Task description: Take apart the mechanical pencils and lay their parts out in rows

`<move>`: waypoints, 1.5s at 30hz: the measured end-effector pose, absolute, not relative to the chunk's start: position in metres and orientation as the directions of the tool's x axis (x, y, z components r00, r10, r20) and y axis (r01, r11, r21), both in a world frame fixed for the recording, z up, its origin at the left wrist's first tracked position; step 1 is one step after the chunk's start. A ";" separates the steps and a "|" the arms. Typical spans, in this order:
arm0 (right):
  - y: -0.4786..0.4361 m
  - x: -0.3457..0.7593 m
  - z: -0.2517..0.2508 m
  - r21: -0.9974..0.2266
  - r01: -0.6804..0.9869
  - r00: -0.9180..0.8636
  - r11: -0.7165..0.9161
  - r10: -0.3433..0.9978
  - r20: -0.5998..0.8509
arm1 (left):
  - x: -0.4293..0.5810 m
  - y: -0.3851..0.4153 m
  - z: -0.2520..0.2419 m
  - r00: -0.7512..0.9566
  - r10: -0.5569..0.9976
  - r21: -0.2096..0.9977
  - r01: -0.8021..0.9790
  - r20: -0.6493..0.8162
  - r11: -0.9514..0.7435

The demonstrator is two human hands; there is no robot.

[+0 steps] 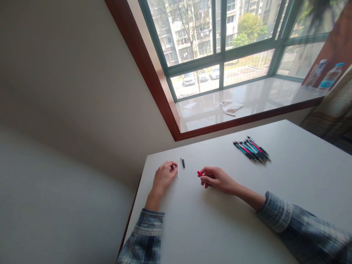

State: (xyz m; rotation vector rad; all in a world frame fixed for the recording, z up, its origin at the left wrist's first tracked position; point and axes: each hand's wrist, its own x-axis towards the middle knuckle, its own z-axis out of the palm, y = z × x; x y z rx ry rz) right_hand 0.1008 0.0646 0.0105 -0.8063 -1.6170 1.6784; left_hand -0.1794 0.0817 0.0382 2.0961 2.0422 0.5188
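My left hand rests on the white table with its fingers curled, fingertips touching a thin white refill that lies flat. Just right of the refill lies a small black pen part. My right hand is closed around a pink pen piece, whose tip sticks out to the left; a dark part shows under the fingers. A bunch of several pens, with teal, pink and black barrels, lies farther back on the right.
A wide window sill runs behind the table with a crumpled cloth and a paper scrap on it. Two plastic bottles stand at its right end. A plain wall fills the left.
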 end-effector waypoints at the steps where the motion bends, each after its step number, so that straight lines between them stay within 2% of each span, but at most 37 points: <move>1: 0.065 0.101 0.011 -0.999 -0.043 -0.590 -0.016 0.807 0.012 | -0.178 0.082 0.037 0.005 0.991 0.362 0.931 0.135 -0.054; 25: 0.065 0.100 0.009 -0.999 -0.043 -0.591 -0.010 0.807 0.017 | -0.166 0.082 0.032 0.003 0.982 0.380 0.922 0.187 -0.075; 27: 0.065 0.100 0.009 -0.998 -0.054 -0.592 -0.011 0.806 0.023 | -0.165 0.082 0.034 -0.007 0.979 0.426 0.901 0.204 -0.082; 29: 0.066 0.100 0.009 -0.998 -0.068 -0.593 -0.014 0.805 0.029 | -0.161 0.082 0.039 -0.022 0.974 0.541 0.834 0.227 -0.107; 32: 0.067 0.100 0.008 -0.997 -0.074 -0.593 -0.014 0.805 0.033 | -0.149 0.077 0.047 0.014 0.983 0.790 0.593 0.182 -0.155; 34: 0.067 0.101 0.009 -0.998 -0.069 -0.592 -0.007 0.806 0.036 | -0.138 0.072 0.051 0.119 0.987 0.892 0.427 0.109 -0.150; 37: 0.067 0.101 0.009 -0.998 -0.065 -0.587 0.007 0.808 0.044 | -0.122 0.064 0.054 0.273 0.961 0.946 0.300 0.038 -0.123; 40: 0.067 0.101 0.008 -0.997 -0.069 -0.592 0.019 0.804 0.057 | -0.112 0.060 0.052 0.334 0.943 0.965 0.242 0.018 -0.104; 42: 0.068 0.101 0.008 -0.997 -0.078 -0.591 0.010 0.805 0.055 | -0.112 0.060 0.050 0.312 0.950 0.972 0.217 0.022 -0.094; 45: 0.070 0.101 0.006 -0.992 -0.121 -0.553 -0.027 0.832 0.045 | -0.116 0.062 0.048 0.187 0.982 0.979 0.189 0.038 -0.074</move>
